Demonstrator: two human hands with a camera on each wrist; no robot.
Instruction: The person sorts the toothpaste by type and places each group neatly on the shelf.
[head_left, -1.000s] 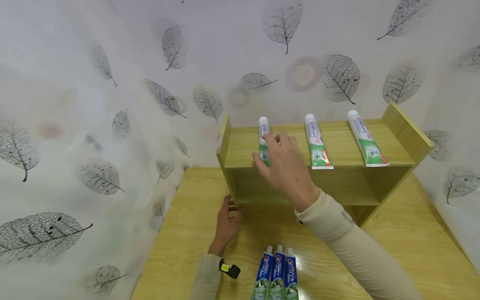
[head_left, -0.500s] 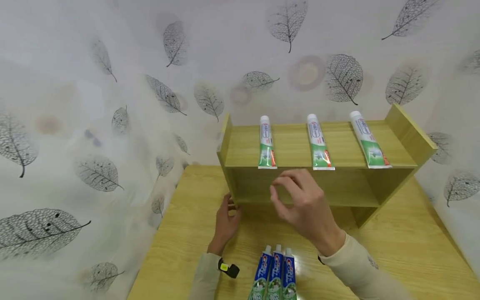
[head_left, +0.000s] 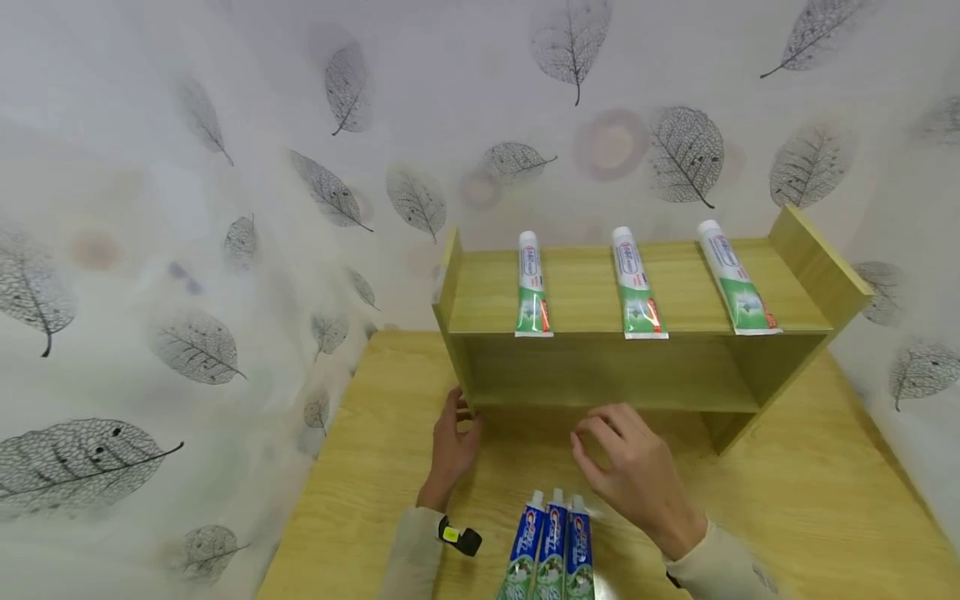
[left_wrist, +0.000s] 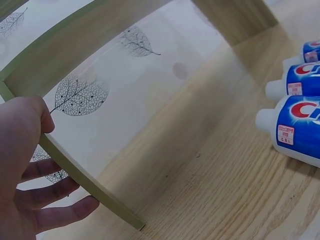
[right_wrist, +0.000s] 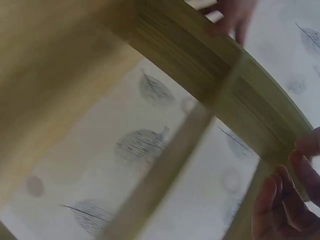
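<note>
My left hand (head_left: 453, 446) grips the lower left side panel of a small wooden shelf (head_left: 577, 287). In the left wrist view its thumb lies on one face of the panel (left_wrist: 92, 186), with the fingers round the other. My right hand (head_left: 637, 477) holds nothing and hovers in front of the shelf, fingers loosely bent, thumb near the index fingertip. Three white-and-green toothpaste tubes, the left one (head_left: 533, 292), the middle one (head_left: 638, 292) and the right one (head_left: 738, 283), lie spaced apart on the upper board, caps to the back.
Three blue-and-green Crest toothpaste tubes (head_left: 552, 542) lie side by side on the wooden table (head_left: 352, 467), caps toward the shelf. Below the upper board is a lower shelf board (head_left: 600, 404). A leaf-patterned wall (head_left: 247, 333) stands behind and to the left.
My right hand has left the left white-and-green tube on the upper board and moved down and right toward the table. My left hand keeps its place on the side panel.
</note>
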